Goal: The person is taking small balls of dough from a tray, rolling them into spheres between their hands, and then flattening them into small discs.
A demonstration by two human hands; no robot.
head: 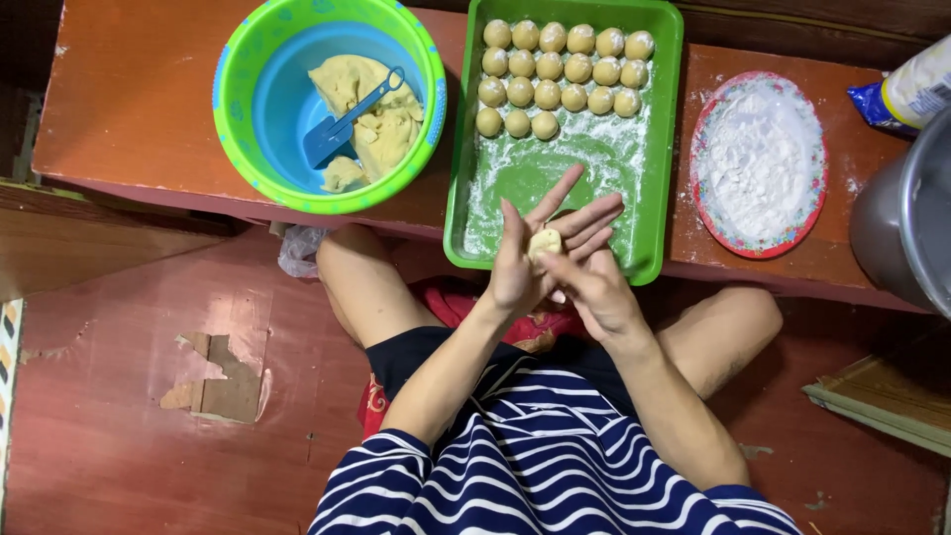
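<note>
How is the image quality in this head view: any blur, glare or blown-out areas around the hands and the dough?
Head view: even indoor light, soft shadows. The left hand and right hand are slightly soft around the dough piece between them; the dough balls in the green tray stay sharp. The flour plate is nearly blown out.

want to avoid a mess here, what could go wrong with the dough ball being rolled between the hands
The small yellow dough ball sits between the left hand and right hand, over the near rim of the green plastic tray, so it might slip to the floor. Reaching across could also nudge the flour-filled round plate, which is near the table's edge.
</note>
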